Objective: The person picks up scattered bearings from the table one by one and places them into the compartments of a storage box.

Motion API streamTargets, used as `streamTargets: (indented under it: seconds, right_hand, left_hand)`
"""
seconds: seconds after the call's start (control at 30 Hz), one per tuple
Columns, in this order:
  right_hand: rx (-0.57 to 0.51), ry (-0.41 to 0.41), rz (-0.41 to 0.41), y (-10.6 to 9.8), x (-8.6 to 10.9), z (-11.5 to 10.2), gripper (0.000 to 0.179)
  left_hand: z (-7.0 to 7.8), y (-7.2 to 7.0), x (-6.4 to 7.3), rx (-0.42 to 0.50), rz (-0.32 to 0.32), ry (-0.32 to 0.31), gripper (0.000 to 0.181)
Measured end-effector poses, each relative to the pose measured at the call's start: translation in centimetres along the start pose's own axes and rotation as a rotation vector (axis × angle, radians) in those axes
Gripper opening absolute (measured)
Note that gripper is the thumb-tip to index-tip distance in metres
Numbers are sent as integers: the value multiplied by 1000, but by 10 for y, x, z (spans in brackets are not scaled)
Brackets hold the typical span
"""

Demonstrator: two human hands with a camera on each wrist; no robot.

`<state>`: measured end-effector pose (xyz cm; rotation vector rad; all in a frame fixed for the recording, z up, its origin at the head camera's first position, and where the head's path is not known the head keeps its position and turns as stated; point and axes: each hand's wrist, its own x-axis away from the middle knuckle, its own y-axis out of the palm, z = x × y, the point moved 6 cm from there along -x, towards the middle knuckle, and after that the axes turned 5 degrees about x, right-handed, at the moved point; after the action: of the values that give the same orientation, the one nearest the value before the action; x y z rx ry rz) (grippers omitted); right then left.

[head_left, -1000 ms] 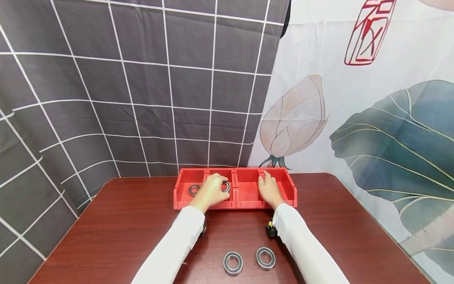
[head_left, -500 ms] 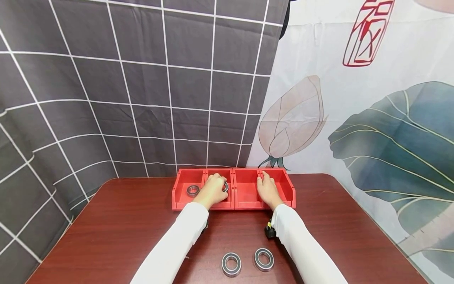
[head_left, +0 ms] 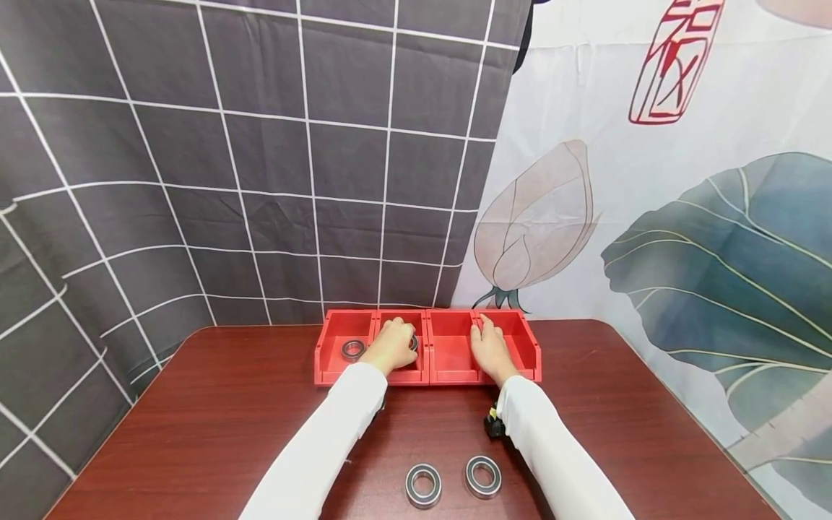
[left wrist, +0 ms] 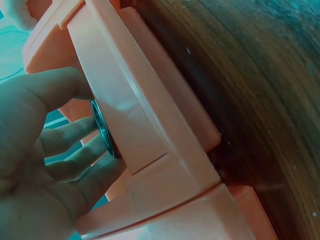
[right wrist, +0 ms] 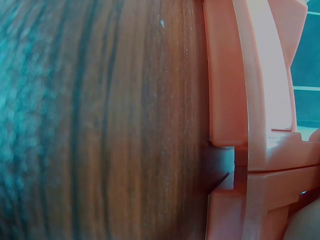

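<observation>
In the head view, a row of joined red bins [head_left: 450, 377] stands at the far side of the table. My left hand [head_left: 390, 348] reaches into the second bin from the left and holds a ball bearing [head_left: 414, 342], partly hidden by the fingers. In the left wrist view, that bearing [left wrist: 102, 129] stands on edge against the curled fingers, behind the bin's front wall. My right hand [head_left: 490, 350] grips the divider between the third and fourth bins, thumb on the third bin's side. Another ball bearing [head_left: 353, 349] lies flat in the leftmost bin.
Two larger ball bearings [head_left: 423, 485] lie side by side on the brown wooden table [head_left: 214, 433], nearer to me, between the forearms. Behind the bins hang a grey checked cloth [head_left: 260, 180] and a white printed one [head_left: 559, 94].
My left hand has shifted slightly, and less of its bearing shows beside the fingers. My right hand stays on the divider. The head view has moved a little.
</observation>
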<state>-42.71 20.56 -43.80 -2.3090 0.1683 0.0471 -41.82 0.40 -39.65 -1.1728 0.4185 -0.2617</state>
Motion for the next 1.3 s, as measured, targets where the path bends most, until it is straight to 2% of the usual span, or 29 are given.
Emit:
streamTargets:
  seconds: [0.43, 0.63, 1.1, 1.3]
  right_hand:
    - [11, -11, 9, 0, 1, 1, 57]
    - [-2, 8, -16, 1, 0, 1, 58]
    - [-9, 16, -11, 1, 2, 1, 58]
    - [-12, 16, -5, 1, 2, 1, 58]
  left_hand:
    - [-1, 11, -5, -13, -45, -5, 13]
    - [-3, 14, -7, -15, -50, -19, 13]
    - [-6, 21, -9, -30, -86, -56, 15]
    - [-7, 25, -10, -27, -81, -52, 17]
